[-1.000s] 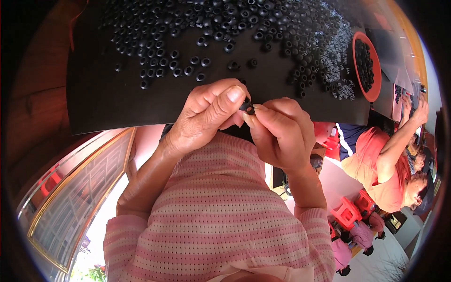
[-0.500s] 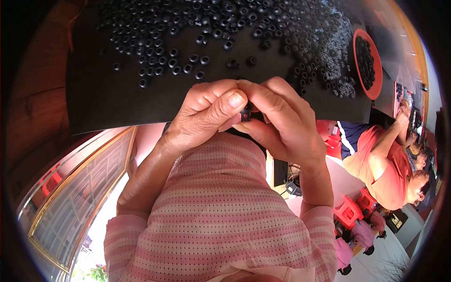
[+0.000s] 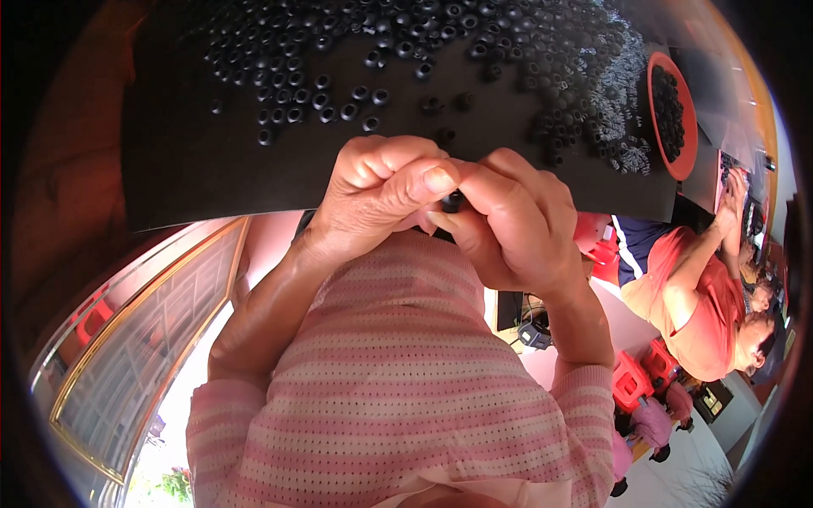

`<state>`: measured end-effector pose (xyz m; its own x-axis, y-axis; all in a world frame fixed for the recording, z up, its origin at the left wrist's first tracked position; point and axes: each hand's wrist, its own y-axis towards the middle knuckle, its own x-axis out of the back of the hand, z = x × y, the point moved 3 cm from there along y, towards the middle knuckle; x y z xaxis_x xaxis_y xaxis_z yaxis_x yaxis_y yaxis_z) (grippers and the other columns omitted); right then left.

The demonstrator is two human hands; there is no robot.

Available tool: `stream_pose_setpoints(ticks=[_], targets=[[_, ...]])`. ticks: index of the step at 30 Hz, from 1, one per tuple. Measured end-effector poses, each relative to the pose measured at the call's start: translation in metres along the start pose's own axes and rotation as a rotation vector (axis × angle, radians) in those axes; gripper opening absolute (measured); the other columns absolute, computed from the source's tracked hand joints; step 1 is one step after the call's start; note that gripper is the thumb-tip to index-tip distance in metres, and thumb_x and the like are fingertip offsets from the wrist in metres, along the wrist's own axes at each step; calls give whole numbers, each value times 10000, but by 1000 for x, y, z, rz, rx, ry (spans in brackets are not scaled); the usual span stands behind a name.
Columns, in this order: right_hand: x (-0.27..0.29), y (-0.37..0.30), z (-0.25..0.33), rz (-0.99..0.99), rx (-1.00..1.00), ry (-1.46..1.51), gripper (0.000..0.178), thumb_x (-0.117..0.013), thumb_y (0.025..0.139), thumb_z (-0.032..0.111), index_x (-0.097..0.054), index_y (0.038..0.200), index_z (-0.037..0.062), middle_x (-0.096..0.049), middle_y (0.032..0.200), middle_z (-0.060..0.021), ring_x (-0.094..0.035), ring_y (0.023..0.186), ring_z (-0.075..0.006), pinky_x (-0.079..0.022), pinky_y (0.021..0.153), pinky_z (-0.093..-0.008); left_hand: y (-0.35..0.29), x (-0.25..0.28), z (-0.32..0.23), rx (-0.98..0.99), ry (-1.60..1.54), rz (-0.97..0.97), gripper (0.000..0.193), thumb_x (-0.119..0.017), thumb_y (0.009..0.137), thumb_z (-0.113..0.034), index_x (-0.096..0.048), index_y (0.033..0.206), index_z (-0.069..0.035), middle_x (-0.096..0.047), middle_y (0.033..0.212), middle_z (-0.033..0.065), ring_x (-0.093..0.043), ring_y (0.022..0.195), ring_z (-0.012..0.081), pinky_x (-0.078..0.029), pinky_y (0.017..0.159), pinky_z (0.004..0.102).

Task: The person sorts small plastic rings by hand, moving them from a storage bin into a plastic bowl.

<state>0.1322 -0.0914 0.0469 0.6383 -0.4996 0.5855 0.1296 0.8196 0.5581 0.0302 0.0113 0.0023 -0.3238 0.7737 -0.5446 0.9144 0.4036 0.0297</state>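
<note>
My left hand (image 3: 373,199) and my right hand (image 3: 521,220) meet in front of my body, just over the near edge of the black table (image 3: 195,182). A small black round part (image 3: 452,201) shows between the thumb and index finger of my right hand, which is closed on it. My left hand is closed too, its thumb lying against the right index finger just above the part; whatever it pinches is hidden. Beyond my hands, many small black hollow round parts (image 3: 347,110) lie scattered, thickening into a heap toward the far side.
Small translucent pieces (image 3: 618,93) are heaped at the far right. Beside them stands an orange-red bowl (image 3: 688,127) of black parts. A co-worker in an orange top (image 3: 694,296) sits to the right, hands at the table. Behind are red stools (image 3: 631,381) and other people.
Both hands have shifted slightly to the right, still together. The black part now sits deeper between the fingers, and less of it shows. The view has tilted a little.
</note>
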Motion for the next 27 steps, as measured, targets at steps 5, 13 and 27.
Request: stream_pose_setpoints(ticks=[5,13,27], targets=[[-1,1,-3,-5,51,-63,321,-751,726,49,-577,995,19,-569,690,-79,-542,489,-195,-412,410,-287,0,2,2,82,-11,-22,277,-656,899,-285,-663,815,-21,-589,633,3,-528,548,60,-402,464,193],[19,-3,-1,-28,31,-107,307,-772,691,59,-633,963,29,-532,676,-83,-484,471,-192,-388,411,-297,2,1,6,-44,128,104,362,-583,949,-306,-616,756,-2,-572,637,11,-493,527,67,-369,458,213],[180,-58,-107,-356,-585,-725,299,-675,874,182,-631,1102,-8,-624,840,-70,-566,718,-116,-463,658,-253,-19,16,4,-28,207,125,484,-464,1001,-344,-526,644,-23,-515,595,21,-388,498,63,-290,450,229]])
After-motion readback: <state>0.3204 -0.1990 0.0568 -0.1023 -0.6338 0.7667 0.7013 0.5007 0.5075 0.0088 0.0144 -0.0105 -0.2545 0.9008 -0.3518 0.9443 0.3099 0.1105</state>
